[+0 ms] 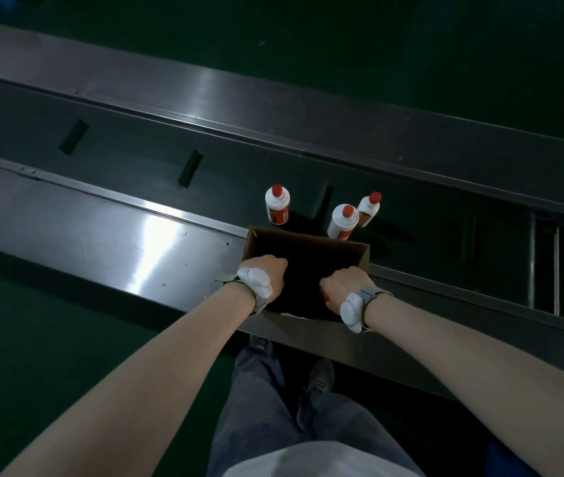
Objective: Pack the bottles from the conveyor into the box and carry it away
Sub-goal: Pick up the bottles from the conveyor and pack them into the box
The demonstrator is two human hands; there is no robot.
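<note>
An open brown cardboard box (363,258) stands on the conveyor's near steel ledge, its inside dark. Both my hands reach down into it. My left hand (268,270) is at the box's left side with its fingers curled downward and hidden in the dark. My right hand (344,282) is at the right side, closed around a bottle whose red cap (325,296) peeks out under the palm. Three white bottles with red caps stand upright on the dark belt just beyond the box: one at the left (277,205), one in the middle (342,222), one at the right (369,208).
The dark green belt (136,156) runs from the left to the right between two steel rails (108,232). Metal rollers (555,270) lie at the belt's right end. My legs and shoes stand on green floor below the ledge.
</note>
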